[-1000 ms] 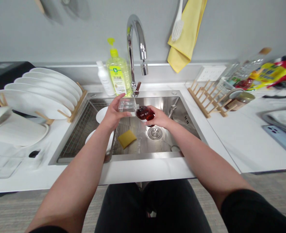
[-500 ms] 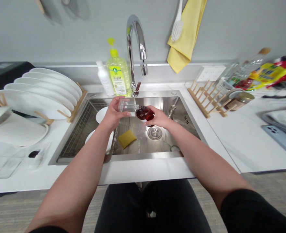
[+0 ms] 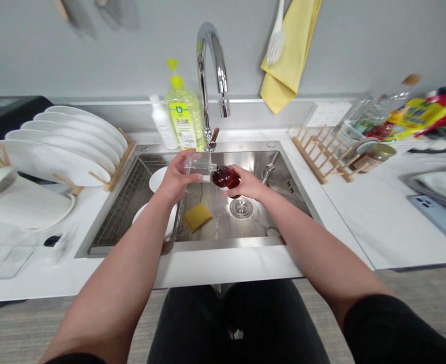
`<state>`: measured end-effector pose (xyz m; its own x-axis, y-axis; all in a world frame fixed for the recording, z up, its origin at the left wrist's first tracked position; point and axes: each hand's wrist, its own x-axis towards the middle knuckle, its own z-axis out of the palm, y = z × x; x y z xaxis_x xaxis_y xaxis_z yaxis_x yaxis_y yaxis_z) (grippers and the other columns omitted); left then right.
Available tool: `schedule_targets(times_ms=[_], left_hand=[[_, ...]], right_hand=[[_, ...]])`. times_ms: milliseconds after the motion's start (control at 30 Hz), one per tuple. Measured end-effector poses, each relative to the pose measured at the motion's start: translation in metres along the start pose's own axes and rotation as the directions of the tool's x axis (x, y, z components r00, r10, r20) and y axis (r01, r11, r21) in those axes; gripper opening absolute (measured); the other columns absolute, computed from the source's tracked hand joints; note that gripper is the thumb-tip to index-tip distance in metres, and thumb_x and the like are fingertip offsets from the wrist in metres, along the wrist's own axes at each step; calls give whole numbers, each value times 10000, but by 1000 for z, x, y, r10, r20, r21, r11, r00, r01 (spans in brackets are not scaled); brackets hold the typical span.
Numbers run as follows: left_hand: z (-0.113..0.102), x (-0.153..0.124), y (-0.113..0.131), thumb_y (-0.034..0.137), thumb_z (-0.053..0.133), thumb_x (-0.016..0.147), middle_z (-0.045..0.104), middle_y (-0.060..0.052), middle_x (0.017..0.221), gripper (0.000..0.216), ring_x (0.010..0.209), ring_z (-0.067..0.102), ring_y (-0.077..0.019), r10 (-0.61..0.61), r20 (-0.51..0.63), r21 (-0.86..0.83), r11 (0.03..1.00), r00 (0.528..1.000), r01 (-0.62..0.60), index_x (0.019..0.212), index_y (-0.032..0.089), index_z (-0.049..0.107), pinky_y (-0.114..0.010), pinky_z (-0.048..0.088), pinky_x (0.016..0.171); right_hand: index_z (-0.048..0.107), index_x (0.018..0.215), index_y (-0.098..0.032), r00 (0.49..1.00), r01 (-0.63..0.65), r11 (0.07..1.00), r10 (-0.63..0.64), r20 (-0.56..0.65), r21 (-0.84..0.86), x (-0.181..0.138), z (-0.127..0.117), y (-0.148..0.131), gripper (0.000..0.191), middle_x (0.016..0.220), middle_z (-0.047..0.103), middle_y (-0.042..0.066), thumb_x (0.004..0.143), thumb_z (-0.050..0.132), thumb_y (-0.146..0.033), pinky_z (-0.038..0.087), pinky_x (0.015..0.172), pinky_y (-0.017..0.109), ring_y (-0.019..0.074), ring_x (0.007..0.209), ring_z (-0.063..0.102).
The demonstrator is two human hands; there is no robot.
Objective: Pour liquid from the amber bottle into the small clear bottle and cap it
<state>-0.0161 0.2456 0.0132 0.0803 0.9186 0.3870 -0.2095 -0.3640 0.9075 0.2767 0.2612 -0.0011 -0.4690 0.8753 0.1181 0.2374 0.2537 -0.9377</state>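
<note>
Over the steel sink (image 3: 283, 167), my left hand (image 3: 174, 178) is closed round a small clear plastic container (image 3: 198, 165), held level. My right hand (image 3: 245, 184) grips a small bottle of dark red liquid (image 3: 226, 177), tipped on its side with its neck against the container's right edge. Both hands hang below the tap (image 3: 212, 60), above the drain (image 3: 241, 208). Whether liquid is flowing I cannot make out.
A yellow sponge (image 3: 197, 216) lies on the sink floor. White dishes (image 3: 158, 178) rest on a wire rack (image 3: 132, 197) in the sink's left half. Several white plates (image 3: 63, 144) stand in a wooden rack at left. Dish soap (image 3: 184, 114) is behind the sink; an empty wooden rack (image 3: 325, 151) and a phone (image 3: 440, 217) lie right.
</note>
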Motion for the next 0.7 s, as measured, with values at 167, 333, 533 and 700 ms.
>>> schedule_targets(times_ms=[167, 333, 533, 700], left_hand=[[-1, 0, 0, 272, 1119, 599, 766, -86, 1450, 930, 1317, 738, -325, -1, -1, 15, 1000, 1000, 1, 1447, 313, 741, -470, 626, 1093], [-2, 0, 0, 288, 1124, 579, 764, -89, 1459, 992, 1353, 721, -334, -9, -32, 39, 999, 999, 11, 1494, 316, 742, -473, 619, 1113], [-1, -1, 1, 276, 1118, 597, 765, -82, 1431, 978, 1354, 719, -338, -2, -22, 24, 1000, 1000, 2, 1500, 324, 745, -495, 617, 1131], [0, -2, 3, 238, 1112, 595, 754, -74, 1424, 964, 1289, 741, -315, -12, -28, 0, 1000, 1000, 12, 1488, 332, 759, -468, 648, 1077]], right_hand=[[715, 1421, -282, 1000, -1, 1000, 1, 9, -5, 0, 0, -1, 893, 1289, 840, 49, 592, 1042, -326, 636, 1131, 558, 358, 1181, 800], [725, 1406, -256, 1000, -7, 1000, 6, 12, 14, 0, 0, -3, 883, 1285, 843, 59, 585, 1044, -324, 628, 1132, 556, 354, 1175, 802], [736, 1378, -258, 1000, -8, 999, 8, 0, -38, -1, 0, -3, 849, 1243, 843, 56, 589, 1043, -323, 654, 1057, 543, 341, 1112, 802], [724, 1397, -247, 1000, -13, 999, 14, 9, -30, -1, 0, -2, 852, 1238, 839, 63, 610, 1039, -332, 670, 1004, 528, 329, 1075, 796]])
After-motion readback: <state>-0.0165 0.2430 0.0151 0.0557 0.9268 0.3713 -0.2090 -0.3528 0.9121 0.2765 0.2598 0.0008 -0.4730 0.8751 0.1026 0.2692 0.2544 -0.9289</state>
